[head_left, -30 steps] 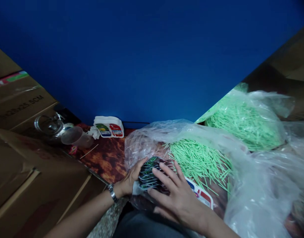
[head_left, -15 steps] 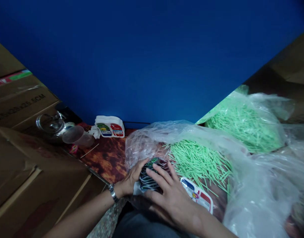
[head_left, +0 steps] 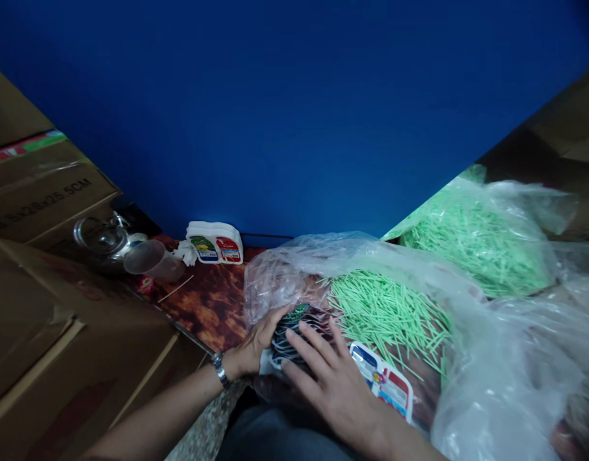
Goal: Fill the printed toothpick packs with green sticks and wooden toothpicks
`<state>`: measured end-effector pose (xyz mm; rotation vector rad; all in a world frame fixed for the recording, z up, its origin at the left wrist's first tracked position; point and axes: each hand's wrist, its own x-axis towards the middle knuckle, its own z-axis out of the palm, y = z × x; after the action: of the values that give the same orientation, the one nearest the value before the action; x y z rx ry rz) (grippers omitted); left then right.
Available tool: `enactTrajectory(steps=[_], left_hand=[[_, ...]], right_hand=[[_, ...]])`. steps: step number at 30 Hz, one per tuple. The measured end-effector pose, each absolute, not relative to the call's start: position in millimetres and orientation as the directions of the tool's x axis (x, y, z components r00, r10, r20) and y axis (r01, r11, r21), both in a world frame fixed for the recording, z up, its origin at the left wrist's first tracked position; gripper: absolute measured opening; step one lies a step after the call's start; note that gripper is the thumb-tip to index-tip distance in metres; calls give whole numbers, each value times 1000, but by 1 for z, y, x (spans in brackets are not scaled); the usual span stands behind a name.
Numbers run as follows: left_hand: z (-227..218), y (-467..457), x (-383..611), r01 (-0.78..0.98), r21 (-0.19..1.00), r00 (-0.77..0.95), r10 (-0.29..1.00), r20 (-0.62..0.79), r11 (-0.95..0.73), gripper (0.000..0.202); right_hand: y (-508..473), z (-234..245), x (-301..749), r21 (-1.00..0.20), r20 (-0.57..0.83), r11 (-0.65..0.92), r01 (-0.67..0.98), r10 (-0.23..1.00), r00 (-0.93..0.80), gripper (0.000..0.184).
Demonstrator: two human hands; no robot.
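Note:
A stack of dark printed packets [head_left: 294, 333] lies on clear plastic at the near edge of the table. My left hand [head_left: 256, 346], a watch on its wrist, cups the stack's left side with curled fingers. My right hand [head_left: 333, 384] rests on the stack from the right, fingers stretched and spread over its top. A white packet with blue and red panels [head_left: 383, 381] lies just right of my right hand. A heap of thin green sticks [head_left: 388, 310] is spread on the plastic behind the stack.
A second clear bag of green sticks [head_left: 472, 240] sits at the right. Cardboard boxes [head_left: 59, 333] fill the left side. A metal kettle [head_left: 102, 237], a plastic cup [head_left: 148, 261] and white packets [head_left: 215, 243] stand against the blue wall [head_left: 285, 115].
My right hand has slid slightly left and nearer over the stack, uncovering more of the white packet. My left hand stays on the stack's left side.

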<state>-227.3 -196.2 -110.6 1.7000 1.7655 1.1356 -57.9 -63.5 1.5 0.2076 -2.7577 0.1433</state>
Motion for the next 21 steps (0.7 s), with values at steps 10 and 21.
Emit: enactTrajectory(steps=[10, 21], left_hand=[[-111, -196, -228, 608, 785, -137, 958, 251, -119, 93], [-106, -195, -226, 629, 770, -158, 953, 258, -105, 92]], right_hand=[[-66, 0, -63, -106, 360, 984, -141, -94, -928, 25], [-56, 11, -68, -208, 305, 976, -69, -2, -952, 32]])
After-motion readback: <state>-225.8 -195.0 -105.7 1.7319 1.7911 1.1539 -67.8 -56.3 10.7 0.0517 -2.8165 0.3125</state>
